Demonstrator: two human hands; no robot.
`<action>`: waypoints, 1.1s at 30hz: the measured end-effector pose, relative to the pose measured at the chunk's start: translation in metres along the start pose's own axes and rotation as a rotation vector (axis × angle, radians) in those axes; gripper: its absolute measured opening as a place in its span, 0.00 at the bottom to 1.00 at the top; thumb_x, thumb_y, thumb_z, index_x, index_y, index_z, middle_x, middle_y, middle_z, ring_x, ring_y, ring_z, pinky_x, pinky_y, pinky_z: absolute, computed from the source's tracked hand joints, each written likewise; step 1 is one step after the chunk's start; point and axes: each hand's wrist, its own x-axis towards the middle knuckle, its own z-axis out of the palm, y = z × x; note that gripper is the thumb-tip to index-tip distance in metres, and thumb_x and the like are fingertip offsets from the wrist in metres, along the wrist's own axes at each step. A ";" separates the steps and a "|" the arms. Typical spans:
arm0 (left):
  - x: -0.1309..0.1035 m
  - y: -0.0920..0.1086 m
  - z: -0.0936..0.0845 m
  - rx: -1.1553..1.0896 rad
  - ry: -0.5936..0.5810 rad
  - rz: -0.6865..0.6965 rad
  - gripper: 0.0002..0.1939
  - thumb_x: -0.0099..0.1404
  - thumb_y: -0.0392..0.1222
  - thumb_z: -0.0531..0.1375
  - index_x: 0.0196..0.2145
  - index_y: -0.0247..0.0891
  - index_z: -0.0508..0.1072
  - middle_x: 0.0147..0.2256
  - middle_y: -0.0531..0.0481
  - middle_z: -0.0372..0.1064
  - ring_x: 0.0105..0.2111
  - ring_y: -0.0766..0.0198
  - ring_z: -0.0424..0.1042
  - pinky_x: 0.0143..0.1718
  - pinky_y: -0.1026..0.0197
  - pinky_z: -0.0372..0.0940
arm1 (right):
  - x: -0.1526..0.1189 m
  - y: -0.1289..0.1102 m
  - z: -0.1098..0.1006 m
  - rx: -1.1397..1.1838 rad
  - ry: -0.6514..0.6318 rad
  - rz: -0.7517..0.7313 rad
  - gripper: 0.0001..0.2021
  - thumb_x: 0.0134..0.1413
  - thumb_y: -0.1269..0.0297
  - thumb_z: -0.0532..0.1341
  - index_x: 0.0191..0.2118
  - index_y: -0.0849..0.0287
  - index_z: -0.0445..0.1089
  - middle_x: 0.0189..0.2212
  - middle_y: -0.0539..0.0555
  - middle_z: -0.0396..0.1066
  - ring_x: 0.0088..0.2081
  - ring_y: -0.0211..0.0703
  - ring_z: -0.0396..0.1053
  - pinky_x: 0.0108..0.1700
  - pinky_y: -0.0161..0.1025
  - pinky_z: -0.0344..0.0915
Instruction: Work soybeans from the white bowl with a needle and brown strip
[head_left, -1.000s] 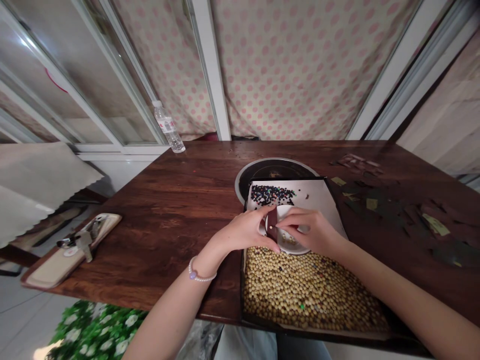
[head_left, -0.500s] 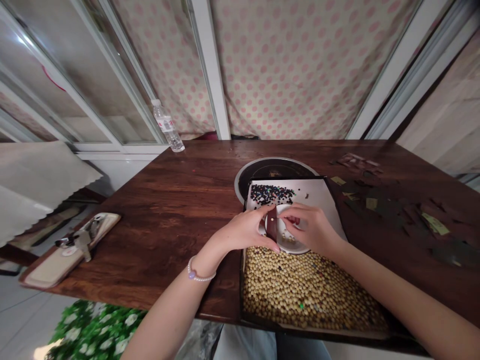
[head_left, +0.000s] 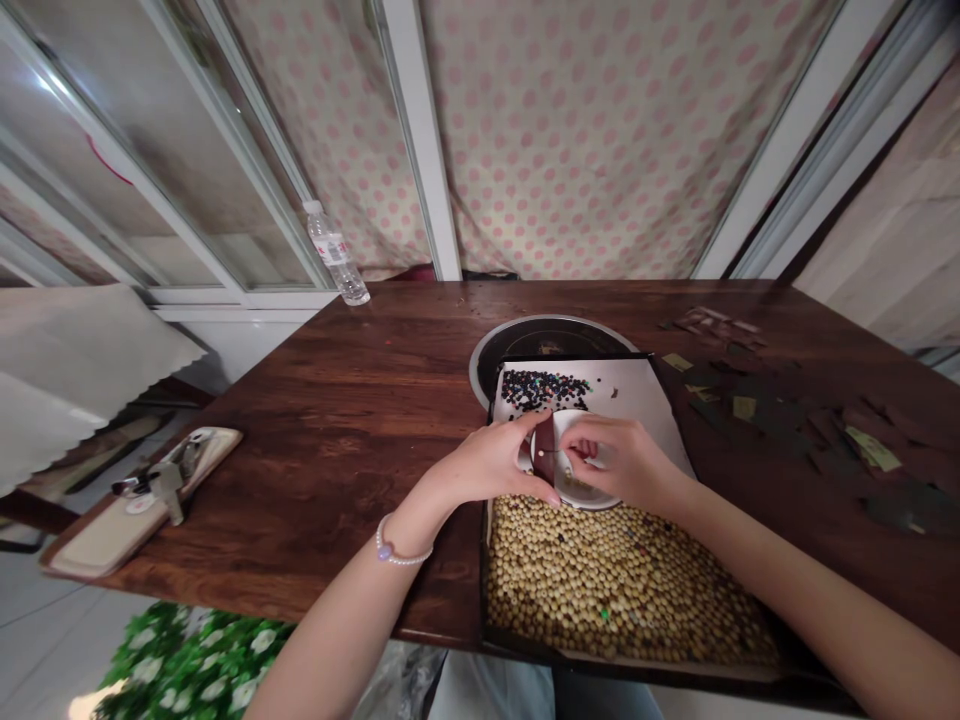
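A black-rimmed tray (head_left: 675,430) holds many yellowish beads (head_left: 592,580) at its near side and dark and coloured beads (head_left: 544,388) at its far side. Between them sits a white bowl (head_left: 570,425). My left hand (head_left: 502,460) grips a brown strip (head_left: 544,435) between thumb and fingers over the bowl's left part. Over the bowl's right side, my right hand (head_left: 615,460) is pinched on a thin needle-like piece, with a small pale bead (head_left: 541,454) at its tip against the strip. A few beads lie in the bowl, partly hidden.
Behind the tray is a round dark plate (head_left: 480,365) with a light rim. Brown pieces and yellow labels (head_left: 870,448) are scattered at the right. A water bottle (head_left: 339,255) stands at the back left. Keys lie on a beige tray (head_left: 97,535) at the left edge.
The pale bead has moved slightly down and left along the strip. My right hand's fingers have curled in more and shifted slightly; my left hand has hardly moved.
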 end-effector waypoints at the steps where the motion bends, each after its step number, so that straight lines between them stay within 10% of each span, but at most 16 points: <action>1: 0.000 0.000 0.000 -0.005 0.000 0.002 0.49 0.45 0.51 0.69 0.61 0.35 0.56 0.55 0.35 0.64 0.54 0.39 0.64 0.52 0.45 0.60 | 0.000 0.000 0.000 -0.012 0.016 0.006 0.05 0.48 0.74 0.57 0.29 0.59 0.69 0.23 0.49 0.66 0.25 0.36 0.63 0.29 0.33 0.62; 8: -0.001 0.001 0.000 -0.007 -0.001 -0.013 0.50 0.44 0.54 0.69 0.61 0.37 0.56 0.54 0.37 0.66 0.53 0.40 0.65 0.51 0.44 0.60 | -0.001 0.002 -0.002 -0.020 -0.075 -0.057 0.06 0.49 0.76 0.57 0.29 0.59 0.68 0.23 0.49 0.65 0.25 0.35 0.62 0.29 0.33 0.61; 13: -0.001 0.000 0.001 0.036 0.011 0.004 0.48 0.46 0.53 0.68 0.62 0.37 0.56 0.57 0.36 0.62 0.55 0.39 0.63 0.53 0.43 0.59 | 0.002 0.003 -0.007 -0.153 0.103 -0.081 0.07 0.51 0.76 0.55 0.30 0.61 0.68 0.25 0.51 0.66 0.28 0.37 0.63 0.32 0.35 0.62; 26: -0.005 0.001 0.001 0.050 0.019 -0.025 0.50 0.45 0.54 0.68 0.61 0.35 0.56 0.56 0.34 0.63 0.54 0.38 0.64 0.51 0.43 0.61 | 0.014 0.005 -0.019 -0.045 -0.335 -0.111 0.06 0.49 0.76 0.58 0.27 0.59 0.68 0.22 0.48 0.66 0.25 0.34 0.63 0.27 0.30 0.60; 30: -0.007 0.000 0.002 0.020 0.044 0.021 0.48 0.45 0.54 0.68 0.61 0.36 0.57 0.57 0.35 0.62 0.54 0.40 0.64 0.51 0.43 0.60 | 0.018 0.009 -0.016 -0.211 -0.134 -0.122 0.07 0.52 0.76 0.55 0.30 0.60 0.69 0.26 0.52 0.68 0.29 0.39 0.66 0.32 0.35 0.63; 33: -0.007 -0.001 0.003 0.007 0.046 0.021 0.49 0.45 0.55 0.68 0.61 0.36 0.56 0.56 0.35 0.64 0.53 0.40 0.65 0.50 0.43 0.61 | 0.017 0.008 -0.016 -0.166 -0.237 -0.186 0.07 0.53 0.76 0.55 0.31 0.60 0.69 0.27 0.53 0.69 0.32 0.40 0.67 0.34 0.35 0.65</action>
